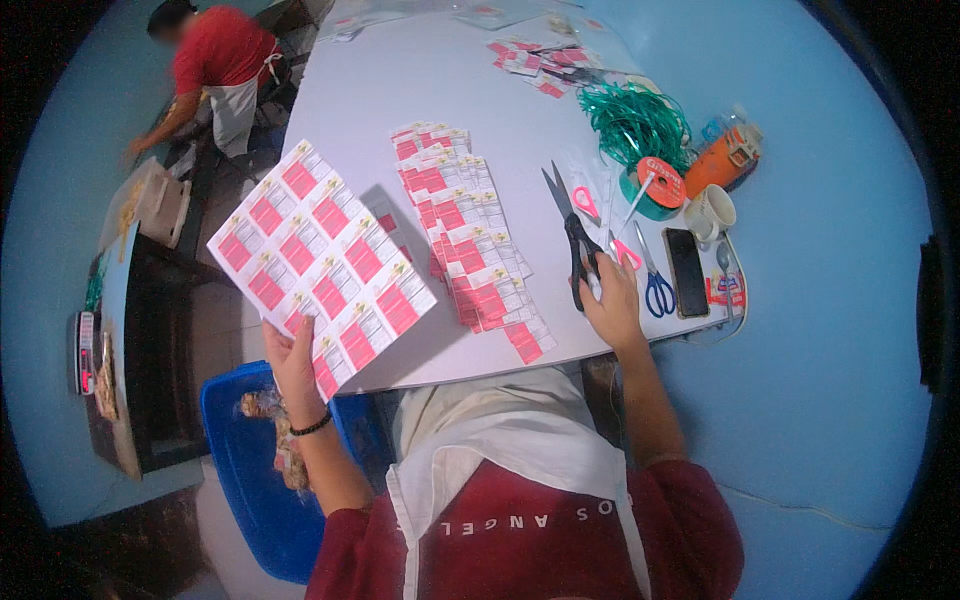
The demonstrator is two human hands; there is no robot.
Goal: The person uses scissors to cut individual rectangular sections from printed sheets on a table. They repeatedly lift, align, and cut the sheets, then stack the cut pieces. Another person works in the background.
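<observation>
My left hand [295, 364] holds a white paper sheet [322, 262] by its lower edge, thumb on top. Rows of uncut pink-and-white printed labels cover the sheet, which is tilted above the table's left side. My right hand [616, 304] is around the handles of black scissors [573, 229]. Their blades point away from me, slightly apart, and the fingers hide part of one loop. Between my hands lies a long overlapping pile of cut label strips [465, 232] on the white table [487, 105].
Pink-handled scissors [585, 201], blue-handled scissors [658, 289], a phone [686, 270], a mug [709, 214], a ribbon spool [660, 184], green ribbon [634, 124] and an orange bottle [724, 161] line the right side. Loose labels [547, 60] lie farther back. A blue bin [240, 465] stands left; a co-worker [225, 60] bends beyond.
</observation>
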